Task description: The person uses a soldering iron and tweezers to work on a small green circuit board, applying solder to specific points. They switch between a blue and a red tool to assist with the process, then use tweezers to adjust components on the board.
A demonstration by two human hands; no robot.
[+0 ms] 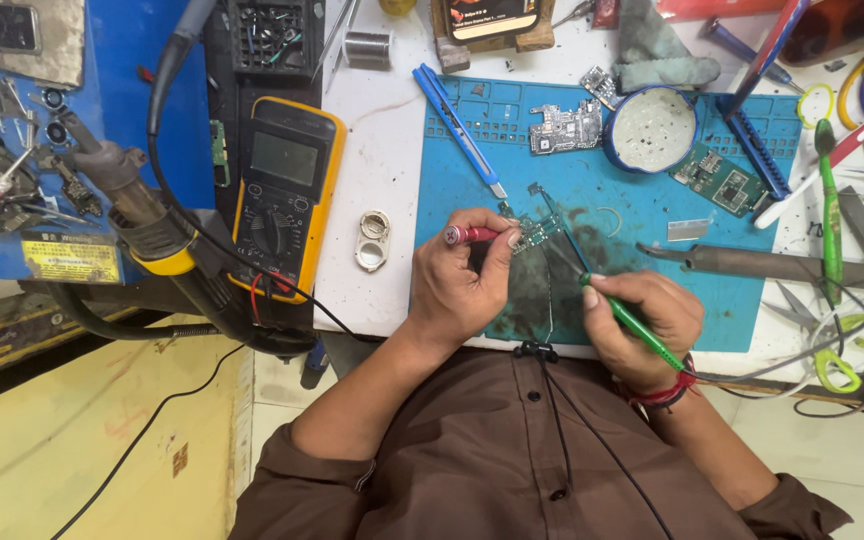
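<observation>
My left hand [462, 280] grips a red-handled tool [467, 235] whose tip rests at a small circuit board [532, 232] on the blue work mat [602, 200]. A green-handled soldering iron [637, 325] sits in my right hand [642, 325], its thin tip angled up toward the same board. Both hands rest on the mat's near edge, close together.
A yellow multimeter [282, 195] lies left of the mat, with a hot-air gun [142, 215] beyond it. On the mat are a blue knife [457, 125], more circuit boards [564, 128], a round tin [650, 128] and a brown iron [762, 264]. Tweezers, scissors and cables crowd the right side.
</observation>
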